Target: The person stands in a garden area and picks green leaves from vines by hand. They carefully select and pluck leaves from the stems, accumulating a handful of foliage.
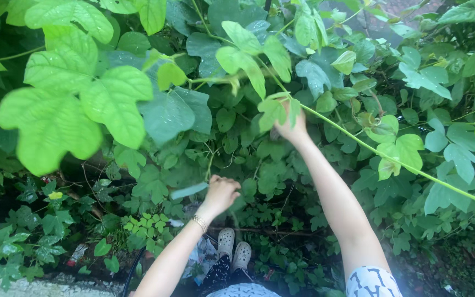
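Fingers of the left hand (221,192) are curled shut around a flat, pale grey-green blade-like tool (189,191) that sticks out leftward from the fist; whether it is a knife or a sickle cannot be told, since only a short length shows. A beaded gold-coloured bracelet (199,223) sits on that wrist. Further right and higher, the right hand (290,125) reaches up into the foliage with its fingers closed on a cluster of light green leaves (273,110) at the near end of a long thin green vine stem (391,158); the stem runs from the hand down toward the right edge, taut and fairly straight.

As a judgement, the work looks to be at an early stage; the stem is gripped but shows no cut, the blade sits well below it and apart from it, and no cut greenery lies gathered anywhere in view; the dense bank of broad green leaves (56,121) looks untouched.

Counted: two hands, one blade, one bracelet, one stem in hand; two pale perforated clog shoes (233,246) stand below between the arms, on dark soil (303,258).
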